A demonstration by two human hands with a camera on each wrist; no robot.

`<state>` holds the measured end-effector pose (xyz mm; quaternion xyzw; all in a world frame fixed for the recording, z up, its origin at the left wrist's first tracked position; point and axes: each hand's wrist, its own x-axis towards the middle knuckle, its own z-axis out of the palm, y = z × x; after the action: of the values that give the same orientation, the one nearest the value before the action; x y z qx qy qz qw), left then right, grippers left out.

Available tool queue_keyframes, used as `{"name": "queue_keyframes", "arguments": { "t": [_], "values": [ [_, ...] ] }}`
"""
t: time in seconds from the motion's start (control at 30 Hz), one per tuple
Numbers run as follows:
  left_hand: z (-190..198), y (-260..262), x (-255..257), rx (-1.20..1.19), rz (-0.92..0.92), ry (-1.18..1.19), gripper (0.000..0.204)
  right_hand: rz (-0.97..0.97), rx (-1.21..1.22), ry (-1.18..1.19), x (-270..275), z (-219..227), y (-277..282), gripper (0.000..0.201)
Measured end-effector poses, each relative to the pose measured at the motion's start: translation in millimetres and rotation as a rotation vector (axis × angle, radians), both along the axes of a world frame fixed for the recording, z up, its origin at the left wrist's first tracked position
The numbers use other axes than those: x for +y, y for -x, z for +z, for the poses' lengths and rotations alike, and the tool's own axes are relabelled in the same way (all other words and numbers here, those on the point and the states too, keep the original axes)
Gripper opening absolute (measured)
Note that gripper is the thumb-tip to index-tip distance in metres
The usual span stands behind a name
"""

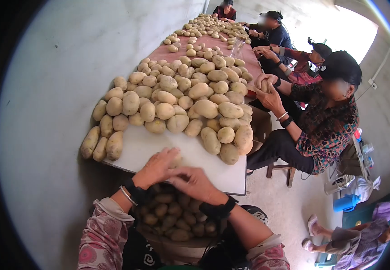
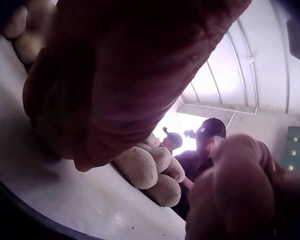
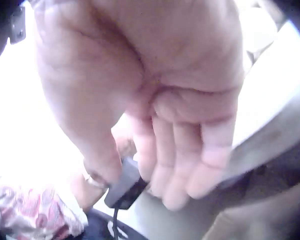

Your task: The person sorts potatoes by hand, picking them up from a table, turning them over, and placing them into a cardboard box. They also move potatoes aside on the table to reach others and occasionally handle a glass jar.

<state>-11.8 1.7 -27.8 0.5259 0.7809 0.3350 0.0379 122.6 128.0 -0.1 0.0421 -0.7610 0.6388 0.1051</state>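
Observation:
My left hand [image 1: 158,167] is at the near edge of the white tabletop [image 1: 224,176], its fingers curled over a potato [image 1: 176,161] that is mostly hidden. In the left wrist view the same hand [image 2: 135,65] looms large and dark close over the table. Just right of it, above the container, my right hand [image 1: 196,183] holds nothing. Its palm faces the right wrist camera, with relaxed fingers [image 3: 175,165]. Potatoes [image 1: 172,216] fill a container below both hands. Ahead, a large heap of potatoes [image 1: 206,108] covers the table.
A grey wall [image 1: 69,81] runs along the left. More potatoes [image 1: 204,27] lie farther down the reddish table covering [image 1: 244,51]. Several people sit along the right side, the nearest person [image 1: 330,108] handling a potato. At lower right are a blue jug [image 1: 345,203] and another person's legs.

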Motion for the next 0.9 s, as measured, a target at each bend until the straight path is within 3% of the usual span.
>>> {"name": "queue_keyframes", "arguments": {
  "t": [0.07, 0.13, 0.2, 0.27, 0.33, 0.43, 0.57, 0.63, 0.67, 0.77, 0.83, 0.9],
  "values": [
    [-1, -16, 15, -0.009, -0.085, 0.111, 0.051, -0.269, 0.016, 0.077, 21, 2, 8, 0.013],
    [23, -44, 19, -0.309, -0.168, -0.038, 0.05, -0.35, -0.002, -0.064, 33, 9, 6, 0.021],
    [14, -53, 24, -0.18, -0.146, -0.019, 0.049, -0.441, 0.089, -0.484, 37, 5, 8, 0.031],
    [6, -54, 26, -0.059, -0.115, 0.0, 0.048, -0.383, -0.012, -0.425, 35, 6, 5, 0.041],
    [6, -51, 34, 0.137, -0.057, -0.222, 0.042, -0.321, -0.077, -0.181, 33, 12, 3, 0.048],
    [19, -56, 43, 0.19, 0.026, -0.339, 0.039, -0.3, 0.009, -0.372, 39, 22, -2, 0.052],
    [-7, -59, 59, 0.226, 0.085, -0.286, 0.04, -0.378, 0.015, -0.395, 41, 15, -5, 0.054],
    [-23, -57, 65, 0.011, -0.156, -0.223, 0.047, -0.33, -0.094, -0.654, 47, 6, -5, 0.057],
    [-20, -59, 64, 0.01, -0.157, -0.221, 0.047, -0.33, -0.095, -0.652, 48, 1, -7, 0.057],
    [-9, -65, 57, 0.059, -0.195, -0.112, 0.065, -0.317, -0.126, -0.713, 48, -6, -12, 0.06],
    [-7, -65, 50, -0.009, -0.126, -0.036, 0.082, -0.269, -0.176, -0.621, 47, -3, -16, 0.063],
    [-13, -64, 38, 0.036, -0.095, 0.044, 0.086, -0.259, -0.156, -0.644, 46, -7, -19, 0.063]
  ]
}}
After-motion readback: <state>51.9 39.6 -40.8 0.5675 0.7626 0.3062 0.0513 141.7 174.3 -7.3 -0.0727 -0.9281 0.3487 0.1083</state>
